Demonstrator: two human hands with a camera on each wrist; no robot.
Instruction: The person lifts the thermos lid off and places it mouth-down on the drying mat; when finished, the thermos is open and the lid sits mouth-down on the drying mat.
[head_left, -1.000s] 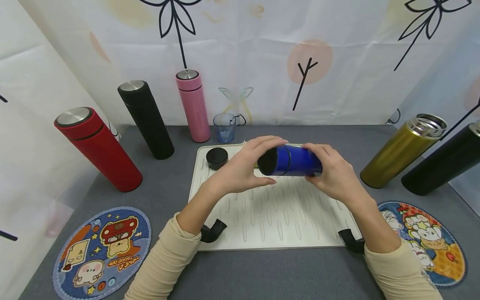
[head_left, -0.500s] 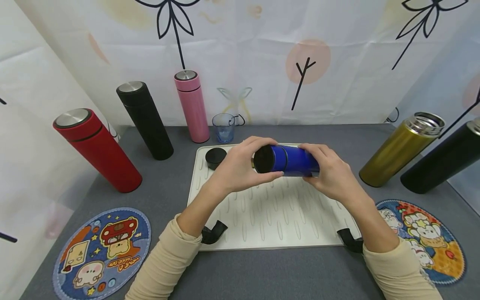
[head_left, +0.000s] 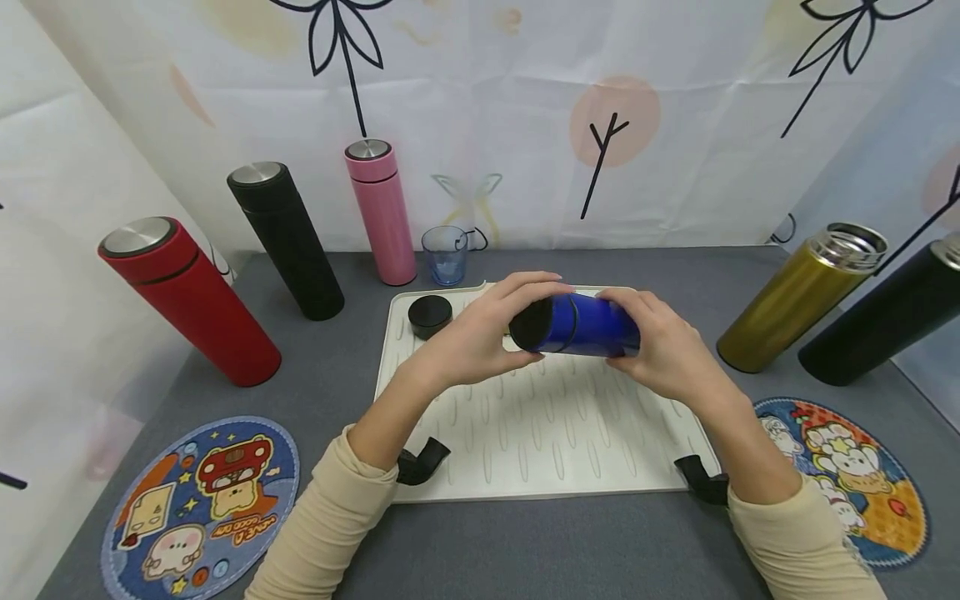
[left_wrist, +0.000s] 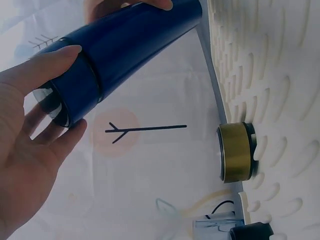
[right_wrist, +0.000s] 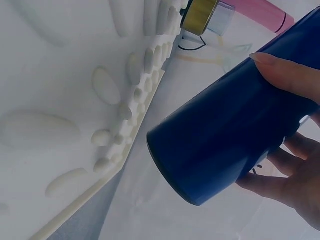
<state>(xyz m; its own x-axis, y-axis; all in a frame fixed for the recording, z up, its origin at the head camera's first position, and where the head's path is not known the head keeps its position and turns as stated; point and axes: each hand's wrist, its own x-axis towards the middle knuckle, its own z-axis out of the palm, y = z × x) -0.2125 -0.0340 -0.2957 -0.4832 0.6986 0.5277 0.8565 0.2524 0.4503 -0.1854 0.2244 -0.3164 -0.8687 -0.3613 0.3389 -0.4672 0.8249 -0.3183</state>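
Observation:
A blue thermos bottle [head_left: 600, 325] lies nearly level above the white ridged mat [head_left: 555, 433], its lid end towards the left. My left hand [head_left: 480, 337] holds that lid end; in the left wrist view its thumb lies across the blue lid [left_wrist: 80, 87] and its fingertips curl around the far side. My right hand [head_left: 667, 346] grips the bottle's body near the base, thumb on one side and fingers on the other in the right wrist view. A dark seam ring separates lid from body. Behind the left hand, a gold lid [left_wrist: 235, 152] sits on the mat.
A black lid [head_left: 430, 317] rests on the mat's back left corner. Red [head_left: 195, 300], black [head_left: 288, 242] and pink [head_left: 384, 217] bottles stand left, with a blue glass [head_left: 446, 257]. At right stand a lidless gold bottle [head_left: 795, 308] and another black one [head_left: 885, 317]. Round cartoon mats flank the arms.
My left thumb and fingers have shifted around the lid, the thumb reaching farther along it half a second ago and drawn back now. The right hand keeps its grip on the body.

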